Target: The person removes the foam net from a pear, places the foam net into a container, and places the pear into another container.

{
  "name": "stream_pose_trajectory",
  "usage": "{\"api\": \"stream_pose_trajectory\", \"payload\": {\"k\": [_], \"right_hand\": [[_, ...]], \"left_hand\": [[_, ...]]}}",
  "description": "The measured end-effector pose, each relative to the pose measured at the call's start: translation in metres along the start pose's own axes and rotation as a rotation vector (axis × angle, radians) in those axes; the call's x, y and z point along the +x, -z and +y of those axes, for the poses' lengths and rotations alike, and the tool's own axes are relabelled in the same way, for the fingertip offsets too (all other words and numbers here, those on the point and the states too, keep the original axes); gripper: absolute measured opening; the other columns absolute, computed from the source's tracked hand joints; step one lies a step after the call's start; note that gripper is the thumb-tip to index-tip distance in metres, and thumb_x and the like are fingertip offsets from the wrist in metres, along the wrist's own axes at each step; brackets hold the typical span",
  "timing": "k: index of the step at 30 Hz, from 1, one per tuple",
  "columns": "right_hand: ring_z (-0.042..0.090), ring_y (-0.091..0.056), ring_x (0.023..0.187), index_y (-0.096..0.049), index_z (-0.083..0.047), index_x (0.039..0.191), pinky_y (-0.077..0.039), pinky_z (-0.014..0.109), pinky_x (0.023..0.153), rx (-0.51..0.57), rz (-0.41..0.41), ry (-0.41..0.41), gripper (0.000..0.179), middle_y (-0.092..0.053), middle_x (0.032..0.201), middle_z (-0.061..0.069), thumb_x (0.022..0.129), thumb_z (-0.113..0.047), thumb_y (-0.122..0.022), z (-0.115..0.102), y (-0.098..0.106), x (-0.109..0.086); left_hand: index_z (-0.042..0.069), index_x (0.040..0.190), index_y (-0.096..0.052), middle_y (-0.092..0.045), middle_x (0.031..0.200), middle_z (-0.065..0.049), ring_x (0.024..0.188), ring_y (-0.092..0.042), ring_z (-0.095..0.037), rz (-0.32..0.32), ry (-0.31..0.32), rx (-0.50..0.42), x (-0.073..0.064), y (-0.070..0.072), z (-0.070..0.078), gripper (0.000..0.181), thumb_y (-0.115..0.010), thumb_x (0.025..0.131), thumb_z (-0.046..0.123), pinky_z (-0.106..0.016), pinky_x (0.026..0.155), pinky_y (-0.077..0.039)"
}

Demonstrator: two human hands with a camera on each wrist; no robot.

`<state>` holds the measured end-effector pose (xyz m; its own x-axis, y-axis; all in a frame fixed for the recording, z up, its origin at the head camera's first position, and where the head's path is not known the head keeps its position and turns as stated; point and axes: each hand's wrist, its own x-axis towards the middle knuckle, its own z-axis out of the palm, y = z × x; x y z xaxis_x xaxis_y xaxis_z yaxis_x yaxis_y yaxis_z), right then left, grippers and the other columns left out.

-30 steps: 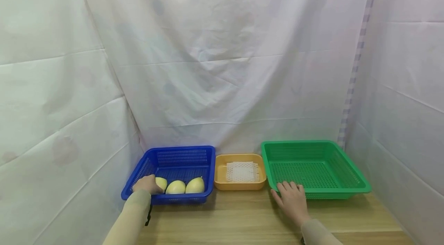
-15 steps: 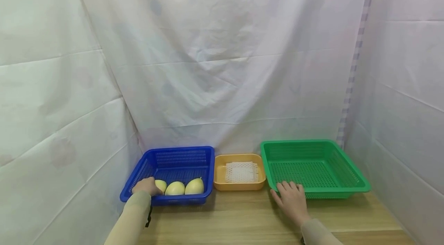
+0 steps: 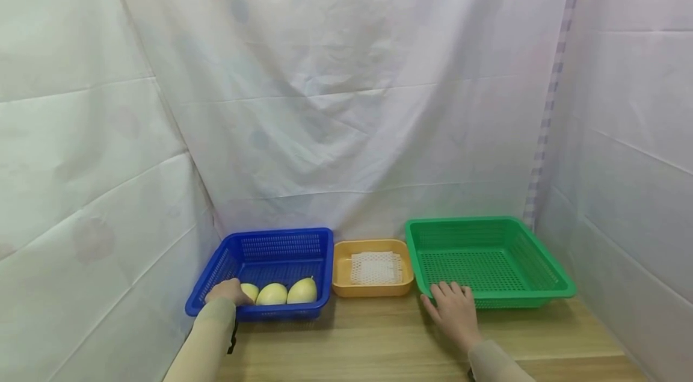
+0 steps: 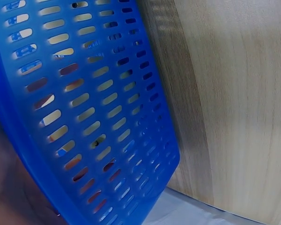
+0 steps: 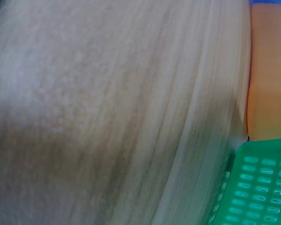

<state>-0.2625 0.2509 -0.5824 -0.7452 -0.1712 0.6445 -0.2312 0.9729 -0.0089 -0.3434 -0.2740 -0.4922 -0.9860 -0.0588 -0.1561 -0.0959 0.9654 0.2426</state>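
My left hand point(image 3: 227, 292) reaches over the near left part of the blue basket's rim point(image 3: 287, 311), right beside the leftmost yellow pear point(image 3: 249, 291). Its fingers are mostly hidden, so whether they grip anything cannot be told. Two more pale yellow pears, a middle one point(image 3: 272, 294) and a right one with a stem point(image 3: 302, 290), lie along the basket's near side. In the left wrist view the slotted blue wall point(image 4: 93, 108) covers most of the hand's work. My right hand point(image 3: 453, 313) rests with extended fingers on the near left rim of the green basket point(image 3: 520, 295).
Between the baskets stands a small orange-yellow tray point(image 3: 373, 291) with white foam netting point(image 3: 376, 268) in it. All stand on a wooden table point(image 3: 368, 340). White cloth point(image 3: 346, 99) hangs behind and at both sides.
The whole view has shifted very slightly, with the baskets a little further left in the picture. Both hands stay at their places on the baskets.
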Motion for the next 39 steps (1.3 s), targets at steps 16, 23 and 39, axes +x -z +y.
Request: {"api": "stream_pose_trajectory", "payload": {"k": [16, 23, 39], "right_hand": [[0.02, -0.05, 0.073, -0.065, -0.016, 0.091, -0.039, 0.045, 0.071, -0.004, -0.006, 0.006, 0.028, -0.061, 0.083, 0.0, 0.086, -0.043, -0.067, -0.001, -0.002, -0.002], [0.02, -0.049, 0.072, -0.064, -0.016, 0.09, -0.038, 0.044, 0.071, -0.002, 0.01, 0.014, 0.027, -0.06, 0.082, 0.0, 0.086, -0.043, -0.067, -0.001, -0.001, -0.002], [0.02, -0.048, 0.073, -0.063, -0.016, 0.09, -0.037, 0.044, 0.071, -0.002, -0.004, -0.002, 0.028, -0.058, 0.082, -0.001, 0.088, -0.044, -0.064, -0.001, 0.001, 0.0]], "left_hand": [[-0.006, 0.103, -0.065, -0.065, 0.09, -0.016, 0.083, -0.058, -0.035, -0.04, 0.011, -0.033, 0.004, -0.007, -0.008, 0.058, -0.081, 0.071, 0.04, -0.062, 0.079, -0.045], [-0.007, 0.105, -0.064, -0.065, 0.095, -0.019, 0.086, -0.059, -0.037, -0.055, 0.01, -0.039, 0.002, -0.006, -0.007, 0.06, -0.08, 0.072, 0.041, -0.064, 0.082, -0.044], [-0.01, 0.107, -0.063, -0.064, 0.098, -0.022, 0.089, -0.059, -0.037, -0.088, 0.0, -0.024, -0.003, 0.004, -0.005, 0.059, -0.078, 0.076, 0.037, -0.063, 0.084, -0.043]]}}
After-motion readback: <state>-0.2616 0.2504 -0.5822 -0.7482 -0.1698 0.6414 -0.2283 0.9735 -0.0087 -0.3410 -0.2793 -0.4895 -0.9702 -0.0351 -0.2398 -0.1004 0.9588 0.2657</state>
